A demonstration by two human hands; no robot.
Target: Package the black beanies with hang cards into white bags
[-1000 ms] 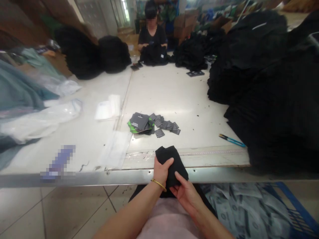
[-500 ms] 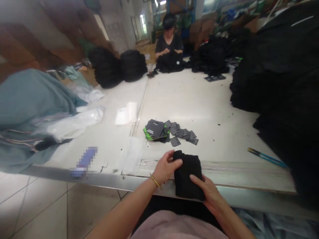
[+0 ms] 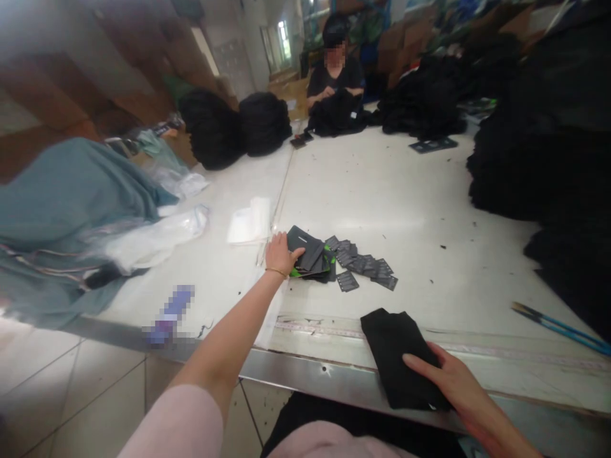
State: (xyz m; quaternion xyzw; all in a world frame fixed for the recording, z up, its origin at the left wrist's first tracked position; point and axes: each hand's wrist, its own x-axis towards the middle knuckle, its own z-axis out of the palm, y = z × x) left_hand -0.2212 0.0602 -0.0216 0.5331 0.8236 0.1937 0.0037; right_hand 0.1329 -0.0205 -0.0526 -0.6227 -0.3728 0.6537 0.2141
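The right hand lies open and flat, its fingers stretched across the near end of a folded black garment, which sits on the table and overhangs its metal front edge. The left hand is reached well forward, away from the garment, with a gold bangle on its wrist. Its fingers are extended and its thumb meets the edge of a stack of dark card tags with green showing beneath, but whether it has closed on them cannot be told. Loose small dark tags lie spread just beside the stack, on the side toward the garment. Just left of the left hand are white packets, with a clear plastic bag and teal cloth farther left. A blurred purple object lies near the table's front edge. A blue-handled tool lies at the right, beside a large heap of black garments. Across the table, a co-worker handles black cloth, with black bundles to that person's side.
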